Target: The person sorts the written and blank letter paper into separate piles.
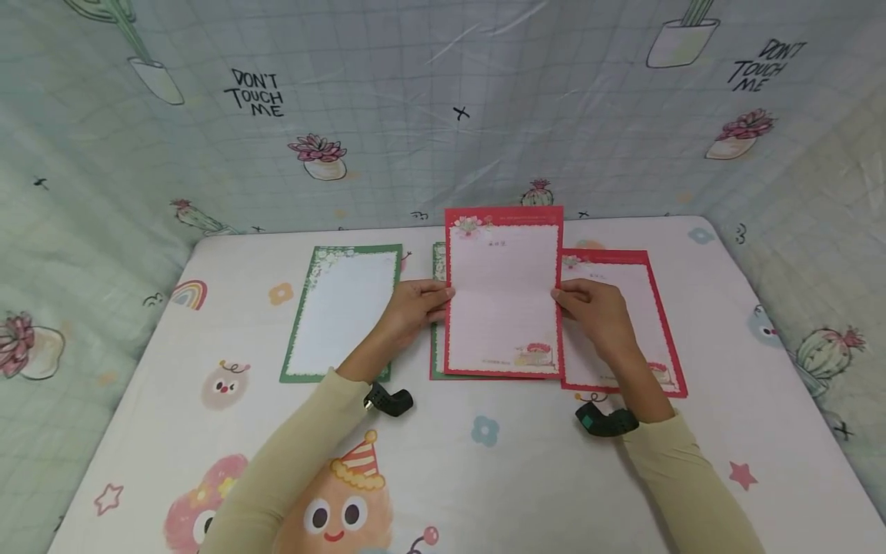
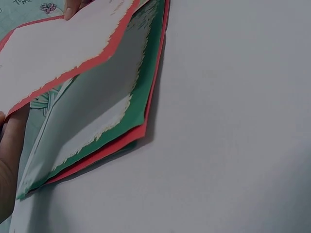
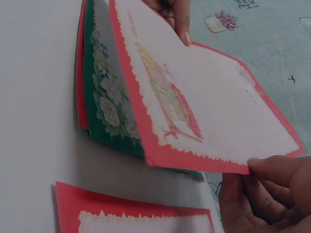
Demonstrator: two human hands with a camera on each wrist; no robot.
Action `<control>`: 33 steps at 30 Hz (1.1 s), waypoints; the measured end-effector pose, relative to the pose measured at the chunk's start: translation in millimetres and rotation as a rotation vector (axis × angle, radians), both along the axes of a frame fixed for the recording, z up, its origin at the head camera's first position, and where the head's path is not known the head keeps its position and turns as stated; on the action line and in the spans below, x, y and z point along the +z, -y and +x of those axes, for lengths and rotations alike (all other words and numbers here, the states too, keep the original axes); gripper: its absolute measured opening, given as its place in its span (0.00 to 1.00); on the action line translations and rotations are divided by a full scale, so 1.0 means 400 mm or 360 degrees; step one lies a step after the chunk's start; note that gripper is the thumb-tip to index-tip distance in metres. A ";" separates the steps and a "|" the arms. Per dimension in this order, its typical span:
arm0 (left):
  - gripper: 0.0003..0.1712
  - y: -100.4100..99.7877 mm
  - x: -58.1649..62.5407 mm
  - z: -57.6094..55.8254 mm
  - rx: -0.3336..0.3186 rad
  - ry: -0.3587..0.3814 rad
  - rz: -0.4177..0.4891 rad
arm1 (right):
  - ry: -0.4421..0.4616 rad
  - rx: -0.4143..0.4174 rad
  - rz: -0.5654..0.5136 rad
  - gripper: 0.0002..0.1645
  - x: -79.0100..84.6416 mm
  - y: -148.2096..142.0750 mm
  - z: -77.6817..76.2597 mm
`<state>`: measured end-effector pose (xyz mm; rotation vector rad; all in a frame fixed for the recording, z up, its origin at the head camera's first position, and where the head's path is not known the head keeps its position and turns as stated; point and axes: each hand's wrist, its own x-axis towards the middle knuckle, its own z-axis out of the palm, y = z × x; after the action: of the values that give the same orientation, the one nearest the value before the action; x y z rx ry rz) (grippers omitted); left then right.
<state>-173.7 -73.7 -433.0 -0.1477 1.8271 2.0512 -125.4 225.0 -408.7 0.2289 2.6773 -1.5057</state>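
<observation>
A red-bordered sheet of letter paper (image 1: 504, 300) is held up by both hands, tilted above a stack. My left hand (image 1: 415, 308) pinches its left edge between thumb and fingers. On the opposite edge, my right hand (image 1: 597, 312) pinches it the same way. Beneath lies the stack, with a green-bordered sheet (image 2: 109, 97) on top and red and green edges showing under it. In the right wrist view, flowers are printed in that green sheet's corner, and the thumb of my right hand (image 3: 277, 189) presses on the held sheet's red border.
A separate green-bordered sheet (image 1: 346, 308) lies flat to the left. To the right lies another red-bordered sheet (image 1: 623, 331), partly under my right hand and forearm. The table wears a cartoon-print cloth (image 1: 484, 477); a patterned curtain (image 1: 429, 92) hangs behind it.
</observation>
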 end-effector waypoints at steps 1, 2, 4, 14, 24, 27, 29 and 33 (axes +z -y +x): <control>0.17 -0.004 0.000 0.000 -0.0001 -0.0004 -0.0002 | -0.0003 -0.0004 0.0001 0.27 0.001 -0.002 0.001; 0.17 -0.008 0.000 0.001 -0.0001 -0.0009 -0.0001 | -0.0011 -0.0012 0.0002 0.27 0.002 -0.005 0.002; 0.17 -0.014 0.002 0.003 0.0009 -0.0015 -0.0008 | -0.0024 -0.0023 0.0001 0.27 0.003 -0.008 0.004; 0.16 -0.032 0.000 0.013 -0.0022 -0.0039 -0.0005 | -0.0049 -0.0027 0.0000 0.28 0.004 -0.023 0.022; 0.15 -0.082 -0.010 0.018 -0.0066 -0.0050 0.0010 | -0.0063 -0.0075 0.0063 0.33 0.000 -0.067 0.046; 0.16 -0.096 -0.011 0.022 -0.0095 -0.0065 0.0019 | -0.0052 -0.0100 0.0063 0.33 0.003 -0.080 0.054; 0.16 -0.105 -0.009 0.026 -0.0115 -0.0079 0.0020 | -0.0052 -0.0109 0.0045 0.33 0.008 -0.089 0.060; 0.16 -0.124 -0.010 0.031 -0.0167 -0.0104 0.0035 | -0.0064 -0.0120 0.0063 0.33 0.015 -0.108 0.068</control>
<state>-161.4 -24.1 -437.1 0.0214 1.8100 2.0244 -98.1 268.0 -402.9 0.3085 2.7616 -1.4935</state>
